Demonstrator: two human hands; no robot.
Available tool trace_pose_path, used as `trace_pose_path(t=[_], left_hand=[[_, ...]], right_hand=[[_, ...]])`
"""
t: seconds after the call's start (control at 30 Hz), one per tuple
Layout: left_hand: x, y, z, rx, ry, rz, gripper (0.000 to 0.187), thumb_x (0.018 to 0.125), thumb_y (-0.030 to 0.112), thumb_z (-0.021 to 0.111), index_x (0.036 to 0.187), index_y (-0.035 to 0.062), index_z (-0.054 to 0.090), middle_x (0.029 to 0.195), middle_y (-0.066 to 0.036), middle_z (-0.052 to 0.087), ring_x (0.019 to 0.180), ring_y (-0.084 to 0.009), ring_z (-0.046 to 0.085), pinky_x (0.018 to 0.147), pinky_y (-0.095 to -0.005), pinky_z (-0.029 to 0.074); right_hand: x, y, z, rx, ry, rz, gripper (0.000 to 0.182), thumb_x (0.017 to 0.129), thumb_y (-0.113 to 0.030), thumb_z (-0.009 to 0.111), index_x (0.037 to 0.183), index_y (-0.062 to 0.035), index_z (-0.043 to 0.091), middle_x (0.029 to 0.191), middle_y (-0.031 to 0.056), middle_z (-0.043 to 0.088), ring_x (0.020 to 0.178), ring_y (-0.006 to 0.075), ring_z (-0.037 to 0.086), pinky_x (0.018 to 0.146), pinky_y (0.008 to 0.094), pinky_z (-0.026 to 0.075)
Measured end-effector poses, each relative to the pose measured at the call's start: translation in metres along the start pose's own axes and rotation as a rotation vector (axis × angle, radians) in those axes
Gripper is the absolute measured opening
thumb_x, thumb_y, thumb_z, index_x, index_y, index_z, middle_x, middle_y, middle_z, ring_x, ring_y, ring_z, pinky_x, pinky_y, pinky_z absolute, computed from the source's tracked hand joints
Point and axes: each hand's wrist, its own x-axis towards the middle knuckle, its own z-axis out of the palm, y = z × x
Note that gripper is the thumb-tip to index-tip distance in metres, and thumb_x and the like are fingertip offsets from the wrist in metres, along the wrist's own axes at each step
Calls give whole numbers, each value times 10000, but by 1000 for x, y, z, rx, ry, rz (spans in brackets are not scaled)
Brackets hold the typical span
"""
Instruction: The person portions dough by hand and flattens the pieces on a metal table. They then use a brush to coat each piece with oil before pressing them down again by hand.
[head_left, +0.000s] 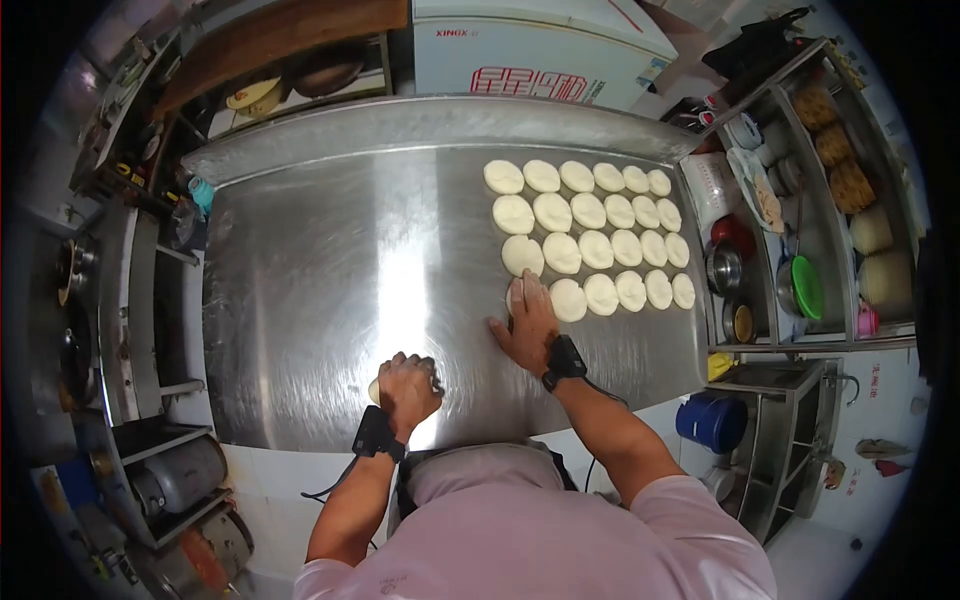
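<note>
On the steel worktop (pixel 300 300), my left hand (pixel 410 388) is curled over a pale lump of dough (pixel 375 391), most of it hidden beneath the palm and fingers. My right hand (pixel 530 325) lies palm down at the front left corner of several rows of flattened dough rounds (pixel 568 299). Its fingers are stretched out and cover most of one dough round (pixel 509 302), with only an edge showing. Just beyond the fingertips is another dough round (pixel 522 255). Each wrist wears a black strapped device with a cable.
A raised metal ledge (pixel 430 122) runs along the worktop's far side, with a white chest freezer (pixel 540 60) behind it. Shelving on the right holds a green basin (pixel 806 287) and metal bowls (pixel 724 266). A blue bucket (pixel 712 422) stands below; a gas cylinder (pixel 185 475) sits lower left.
</note>
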Motion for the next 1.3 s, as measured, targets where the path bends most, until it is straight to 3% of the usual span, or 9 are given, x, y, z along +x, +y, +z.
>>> trace_pose_path(t=[0.23, 0.47, 0.63, 0.8, 0.9, 1.0, 1.07, 1.2, 1.3], left_hand=[[3, 2, 1, -14, 64, -2, 129, 681, 162, 682, 788, 89, 686, 833, -76, 684, 877, -279, 627, 793, -404, 489], [0, -2, 0, -29, 55, 59, 231, 664, 188, 708, 878, 101, 697, 847, -60, 665, 908, -264, 610, 813, -417, 466], [-11, -4, -18, -124, -135, 110, 813, 636, 260, 808, 1383, 134, 512, 1241, -137, 517, 1187, -329, 484, 977, -470, 383], [-19, -14, -23, 4, -142, 31, 798, 643, 267, 835, 1358, 123, 510, 1231, -128, 538, 1188, -320, 496, 965, -486, 404], [-29, -23, -12, 44, -36, -7, 698, 680, 211, 848, 1291, 81, 536, 1179, -114, 565, 1137, -303, 525, 910, -476, 457], [-33, -21, -10, -163, 29, 61, 697, 673, 208, 856, 1280, 71, 543, 1165, -105, 573, 1121, -301, 531, 901, -454, 462], [-35, -9, -8, -141, 115, 160, 742, 646, 241, 876, 1290, 75, 546, 1161, -91, 578, 1096, -299, 536, 893, -429, 449], [-37, 12, -5, -169, 156, 141, 878, 636, 257, 884, 1382, 46, 470, 1172, -106, 579, 1080, -302, 539, 891, -426, 430], [-39, 23, -5, -205, 177, 126, 955, 631, 251, 888, 1427, 21, 413, 1173, -125, 578, 1077, -302, 539, 888, -431, 422]], right_hand=[[9, -13, 0, -137, -130, 103, 765, 918, -422, 612, 1450, 64, 353, 1539, 294, 268, 1447, 416, 243, 1192, 508, 181], [15, -2, 7, -41, 88, 56, 571, 868, -329, 680, 1332, -28, 537, 1499, 273, 345, 1381, 425, 338, 1136, 522, 264], [8, 16, 9, 543, 231, 142, 475, 891, -187, 638, 1317, -1, 539, 1453, 250, 430, 1344, 410, 400, 1126, 450, 315], [-23, -10, -16, 329, 362, 166, 364, 895, -139, 624, 1215, 33, 597, 1356, 234, 536, 1260, 393, 499, 1075, 450, 379], [-45, -46, -4, 623, 131, 141, 191, 877, -130, 643, 978, 27, 684, 1006, 218, 683, 937, 355, 662, 842, 410, 520], [-50, -84, 16, 690, -76, 126, 199, 872, -147, 645, 977, 18, 681, 957, 199, 685, 888, 314, 669, 802, 380, 523], [-51, -100, 31, 1173, -313, 214, 236, 891, -186, 610, 949, 34, 672, 875, 166, 683, 804, 251, 659, 742, 358, 522], [-45, -104, 21, 1219, -421, 168, 302, 906, -239, 585, 944, 47, 674, 840, 124, 678, 766, 192, 637, 691, 335, 514], [-50, -107, 9, 1444, -446, 424, 329, 907, -261, 582, 943, 49, 685, 864, 103, 688, 767, 169, 634, 669, 319, 503]])
